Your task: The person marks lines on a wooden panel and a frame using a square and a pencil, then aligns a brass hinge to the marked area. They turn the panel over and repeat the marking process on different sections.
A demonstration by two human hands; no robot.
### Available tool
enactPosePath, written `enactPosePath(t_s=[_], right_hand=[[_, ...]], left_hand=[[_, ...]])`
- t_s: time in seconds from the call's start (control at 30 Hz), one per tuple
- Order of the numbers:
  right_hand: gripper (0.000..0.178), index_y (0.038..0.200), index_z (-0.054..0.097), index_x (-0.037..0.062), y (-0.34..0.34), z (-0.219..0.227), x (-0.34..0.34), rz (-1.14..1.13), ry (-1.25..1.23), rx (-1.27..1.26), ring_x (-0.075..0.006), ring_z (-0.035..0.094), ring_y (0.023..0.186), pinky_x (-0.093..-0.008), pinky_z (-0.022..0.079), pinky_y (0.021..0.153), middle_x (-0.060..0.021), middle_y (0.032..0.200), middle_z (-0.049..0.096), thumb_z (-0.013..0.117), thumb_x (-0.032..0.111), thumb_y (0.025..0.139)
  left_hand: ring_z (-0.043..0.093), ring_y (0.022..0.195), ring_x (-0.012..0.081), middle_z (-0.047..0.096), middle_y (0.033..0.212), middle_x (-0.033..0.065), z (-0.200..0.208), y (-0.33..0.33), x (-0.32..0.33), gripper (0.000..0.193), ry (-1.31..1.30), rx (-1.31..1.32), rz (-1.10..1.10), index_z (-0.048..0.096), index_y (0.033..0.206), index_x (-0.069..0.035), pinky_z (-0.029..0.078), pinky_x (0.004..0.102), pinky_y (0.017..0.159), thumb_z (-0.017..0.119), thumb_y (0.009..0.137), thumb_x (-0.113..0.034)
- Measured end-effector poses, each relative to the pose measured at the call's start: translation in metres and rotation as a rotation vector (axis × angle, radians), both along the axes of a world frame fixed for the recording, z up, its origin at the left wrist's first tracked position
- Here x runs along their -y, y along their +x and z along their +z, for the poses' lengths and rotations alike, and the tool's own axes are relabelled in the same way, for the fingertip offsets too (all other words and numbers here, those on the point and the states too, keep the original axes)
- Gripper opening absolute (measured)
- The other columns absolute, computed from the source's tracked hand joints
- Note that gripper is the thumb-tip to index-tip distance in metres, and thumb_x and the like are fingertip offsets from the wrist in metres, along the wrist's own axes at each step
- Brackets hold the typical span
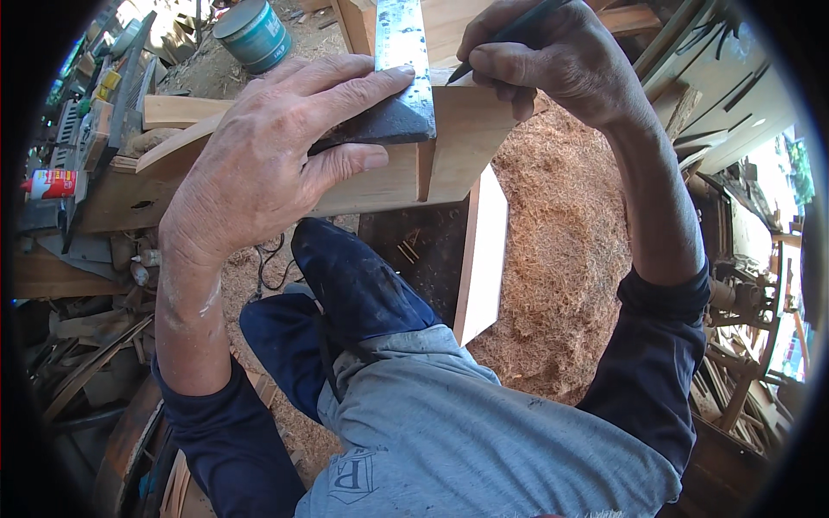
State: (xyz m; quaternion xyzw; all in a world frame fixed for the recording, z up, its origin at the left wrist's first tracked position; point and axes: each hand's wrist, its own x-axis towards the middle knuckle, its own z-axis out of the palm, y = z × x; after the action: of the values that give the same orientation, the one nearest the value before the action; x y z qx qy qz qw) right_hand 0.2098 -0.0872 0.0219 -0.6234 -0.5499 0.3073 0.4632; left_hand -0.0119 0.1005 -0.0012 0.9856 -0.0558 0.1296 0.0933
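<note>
My left hand (259, 147) grips a try square (403, 52), its thumb and fingers closed about the dark stock. The worn metal blade lies flat across a light wooden board (473, 129) and points away from me. Just right of the blade, my right hand (570, 65) pinches a dark green pencil (525, 24). Its dark tip is at the board's upper face, near the front edge; I cannot tell if it touches. The right hand's lower fingers rest by that edge.
Wood shavings (561, 242) cover the floor below. A dark-topped box or stool with a pale side (484, 259) stands beneath the board. A green can (253, 36) sits at the far left, a red and white bottle (53, 184) nearer. Scrap wood (95, 345) crowds the left.
</note>
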Motion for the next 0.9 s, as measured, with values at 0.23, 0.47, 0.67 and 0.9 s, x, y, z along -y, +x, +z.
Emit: enactPosePath(t_s=[0.23, 0.47, 0.67, 0.9], right_hand=[[0.025, 0.094, 0.072, -0.0083, 0.007, -0.009, 0.000, 0.038, 0.095, 0.111, -0.0171, 0.071, 0.068, -0.0308, 0.058, 0.056, -0.0114, 0.083, 0.072, 0.074, 0.017, 0.094], [0.021, 0.096, 0.072, -0.0059, -0.005, -0.007, 0.001, -0.127, 0.021, 0.151, -0.0125, 0.069, 0.058, -0.0272, 0.058, 0.052, -0.0079, 0.070, 0.071, 0.069, 0.014, 0.092], [0.014, 0.096, 0.071, -0.0087, -0.003, 0.000, -0.005, -0.095, -0.030, -0.077, -0.0143, 0.070, 0.060, -0.0294, 0.058, 0.054, -0.0101, 0.074, 0.072, 0.070, 0.003, 0.088], [0.014, 0.098, 0.070, -0.0062, 0.000, 0.002, -0.003, -0.103, -0.132, -0.033, -0.0133, 0.070, 0.065, -0.0277, 0.059, 0.058, -0.0074, 0.079, 0.070, 0.071, 0.004, 0.089]], left_hand=[[0.054, 0.132, 0.0360, 0.058, 0.144, 0.0156, 0.001, -0.001, 0.003, 0.063, 0.018, -0.009, 0.028, 0.057, 0.148, -0.019, 0.043, 0.0473, 0.113, 0.072, 0.089, -0.035], [0.057, 0.127, 0.0382, 0.059, 0.141, 0.0191, 0.010, 0.004, 0.014, 0.063, 0.016, -0.065, 0.022, 0.057, 0.147, -0.017, 0.046, 0.0464, 0.110, 0.074, 0.089, -0.034], [0.061, 0.118, 0.0391, 0.059, 0.139, 0.0203, 0.027, 0.009, 0.010, 0.064, 0.038, -0.082, -0.001, 0.056, 0.147, -0.019, 0.050, 0.0466, 0.105, 0.075, 0.087, -0.032], [0.059, 0.121, 0.0372, 0.058, 0.141, 0.0157, 0.026, 0.009, 0.016, 0.060, 0.040, -0.065, -0.022, 0.057, 0.147, -0.020, 0.048, 0.0466, 0.104, 0.073, 0.091, -0.034]])
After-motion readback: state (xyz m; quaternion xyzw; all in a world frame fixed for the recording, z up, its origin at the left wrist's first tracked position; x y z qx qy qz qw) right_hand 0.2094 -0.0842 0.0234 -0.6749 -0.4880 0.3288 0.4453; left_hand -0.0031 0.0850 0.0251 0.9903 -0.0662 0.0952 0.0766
